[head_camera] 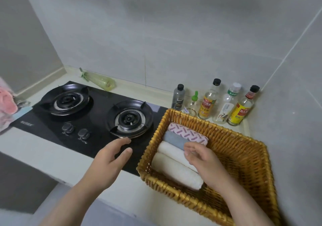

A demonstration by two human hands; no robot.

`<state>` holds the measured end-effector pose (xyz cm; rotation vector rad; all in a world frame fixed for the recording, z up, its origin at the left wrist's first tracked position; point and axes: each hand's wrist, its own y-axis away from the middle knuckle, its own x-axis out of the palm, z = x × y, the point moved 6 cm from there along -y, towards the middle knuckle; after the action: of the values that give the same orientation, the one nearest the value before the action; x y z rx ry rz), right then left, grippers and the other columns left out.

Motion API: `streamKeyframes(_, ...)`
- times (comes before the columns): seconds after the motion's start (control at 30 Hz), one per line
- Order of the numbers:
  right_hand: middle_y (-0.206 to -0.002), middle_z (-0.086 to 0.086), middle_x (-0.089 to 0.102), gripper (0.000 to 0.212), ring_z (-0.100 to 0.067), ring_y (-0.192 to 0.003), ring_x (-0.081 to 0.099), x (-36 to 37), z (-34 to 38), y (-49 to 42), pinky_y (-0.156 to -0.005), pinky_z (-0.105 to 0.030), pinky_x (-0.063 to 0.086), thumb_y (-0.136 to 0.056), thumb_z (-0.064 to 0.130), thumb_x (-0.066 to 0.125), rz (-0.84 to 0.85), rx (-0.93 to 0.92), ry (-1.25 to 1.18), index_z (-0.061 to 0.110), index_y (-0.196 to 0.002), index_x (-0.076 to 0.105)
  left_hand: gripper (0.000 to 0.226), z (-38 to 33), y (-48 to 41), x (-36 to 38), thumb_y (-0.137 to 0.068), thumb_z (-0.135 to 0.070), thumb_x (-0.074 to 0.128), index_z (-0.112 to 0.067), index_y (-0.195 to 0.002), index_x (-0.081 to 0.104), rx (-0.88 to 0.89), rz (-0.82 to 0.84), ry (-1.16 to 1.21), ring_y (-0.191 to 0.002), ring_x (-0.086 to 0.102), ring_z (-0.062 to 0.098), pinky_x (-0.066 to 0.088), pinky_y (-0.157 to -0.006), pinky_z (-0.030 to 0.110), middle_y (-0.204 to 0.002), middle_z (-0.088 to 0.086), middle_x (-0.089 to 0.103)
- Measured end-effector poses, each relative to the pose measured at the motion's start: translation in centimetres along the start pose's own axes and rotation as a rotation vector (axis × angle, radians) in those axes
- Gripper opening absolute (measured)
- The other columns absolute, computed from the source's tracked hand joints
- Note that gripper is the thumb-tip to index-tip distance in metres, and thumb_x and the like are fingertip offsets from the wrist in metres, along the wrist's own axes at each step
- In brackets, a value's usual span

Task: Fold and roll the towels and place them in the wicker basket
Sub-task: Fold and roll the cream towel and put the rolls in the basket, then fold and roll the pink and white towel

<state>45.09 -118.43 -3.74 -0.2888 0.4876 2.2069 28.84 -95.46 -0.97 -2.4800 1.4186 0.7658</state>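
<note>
Grey towel end hidden under right hand

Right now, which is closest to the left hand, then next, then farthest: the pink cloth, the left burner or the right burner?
1. Right burner, just beyond the left hand's fingertips.
2. Left burner, farther back and to the left.
3. Pink cloth, at the far left edge of the view.

Home kitchen, gas hob, sauce bottles
</note>
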Motion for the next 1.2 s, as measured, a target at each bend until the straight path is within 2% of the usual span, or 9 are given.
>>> streamKeyframes(0.17,-0.114,0.017,0.066,0.018,0.003,-0.108,0.06,3.8,3.3,1.5,-0.101,-0.031,0.05,-0.095,0.027,0.06,0.004,-0.051,0.005,0.041,-0.106,0.063,0.021,1.7,2.6,-4.0,-0.095,-0.04,0.052,-0.05,-0.113,0.055,-0.016,-0.067,0.069,-0.123,0.053,0.008,0.045,-0.103,0.036,-0.129,-0.02,0.058)
streamKeyframes(0.3,-0.114,0.02,0.067,0.02,0.008,-0.107,0.058,8.3,6.9,3.0,-0.095,-0.021,0.048,-0.095,0.029,0.059,0.041,-0.095,0.012,0.04,-0.111,0.063,0.018,2.8,5.3,-8.6,-0.094,-0.043,0.05,-0.052,-0.109,0.055,-0.006,-0.126,0.103,-0.12,0.052,0.002,0.044,-0.104,0.035,-0.126,-0.025,0.057)
streamKeyframes(0.43,-0.114,0.019,0.065,0.024,0.014,-0.102,0.058,14.4,11.3,5.0,-0.083,-0.007,0.047,-0.097,0.024,0.056,0.139,-0.164,0.027,0.034,-0.119,0.061,0.034,5.0,9.3,-14.3,-0.087,-0.064,0.046,-0.048,-0.113,0.06,-0.006,-0.224,0.126,-0.12,0.052,0.0,0.045,-0.101,0.033,-0.124,-0.027,0.059)
streamKeyframes(0.63,-0.116,0.014,0.067,0.024,0.006,-0.108,0.059,25.7,16.9,8.2,-0.101,-0.029,0.048,-0.095,0.022,0.061,0.274,-0.262,0.042,0.032,-0.117,0.063,0.041,9.6,17.7,-24.7,-0.08,-0.074,0.044,-0.051,-0.108,0.063,-0.034,-0.402,0.088,-0.11,0.056,-0.009,0.047,-0.095,0.029,-0.114,-0.036,0.061)
streamKeyframes(0.73,-0.119,0.018,0.065,0.027,0.008,-0.111,0.057,31.3,19.5,10.0,-0.102,-0.029,0.046,-0.095,0.024,0.061,0.342,-0.316,0.052,0.035,-0.119,0.061,0.032,11.9,21.9,-29.6,-0.083,-0.066,0.047,-0.049,-0.106,0.062,-0.042,-0.518,0.065,-0.11,0.055,-0.013,0.046,-0.094,0.024,-0.113,-0.041,0.058)
streamKeyframes(0.8,-0.121,0.021,0.063,0.026,0.01,-0.113,0.055,34.9,21.0,11.3,-0.102,-0.027,0.045,-0.095,0.027,0.059,0.391,-0.344,0.069,0.039,-0.118,0.06,0.012,13.3,24.6,-32.2,-0.095,-0.044,0.053,-0.047,-0.103,0.061,-0.055,-0.57,0.073,-0.106,0.054,-0.017,0.046,-0.089,0.015,-0.11,-0.044,0.056)
streamKeyframes(0.87,-0.119,0.022,0.063,0.024,0.014,-0.107,0.056,38.1,22.5,12.4,-0.096,-0.019,0.046,-0.096,0.027,0.057,0.436,-0.372,0.09,0.043,-0.114,0.058,0.02,14.4,27.1,-34.3,-0.097,-0.028,0.053,-0.045,-0.103,0.06,-0.053,-0.63,0.077,-0.104,0.052,-0.02,0.042,-0.087,0.011,-0.108,-0.045,0.056)
streamKeyframes(0.97,-0.117,0.022,0.063,0.024,0.015,-0.102,0.056,42.3,24.4,13.7,-0.083,-0.012,0.048,-0.097,0.024,0.056,0.492,-0.411,0.097,0.045,-0.109,0.057,0.019,16.5,29.8,-36.9,-0.095,-0.028,0.055,-0.043,-0.106,0.062,-0.097,-0.68,0.083,-0.106,0.054,-0.016,0.045,-0.087,0.015,-0.109,-0.043,0.057)
streamKeyframes(1.2,-0.118,0.02,0.062,0.027,0.018,-0.104,0.053,49.0,27.6,12.8,-0.079,-0.006,0.045,-0.096,0.021,0.057,0.529,-0.444,0.111,0.042,-0.112,0.055,0.018,18.8,29.1,-42.1,-0.094,-0.034,0.056,-0.043,-0.107,0.064,-0.101,-0.707,0.099,-0.104,0.056,-0.014,0.046,-0.092,0.022,-0.107,-0.042,0.059)
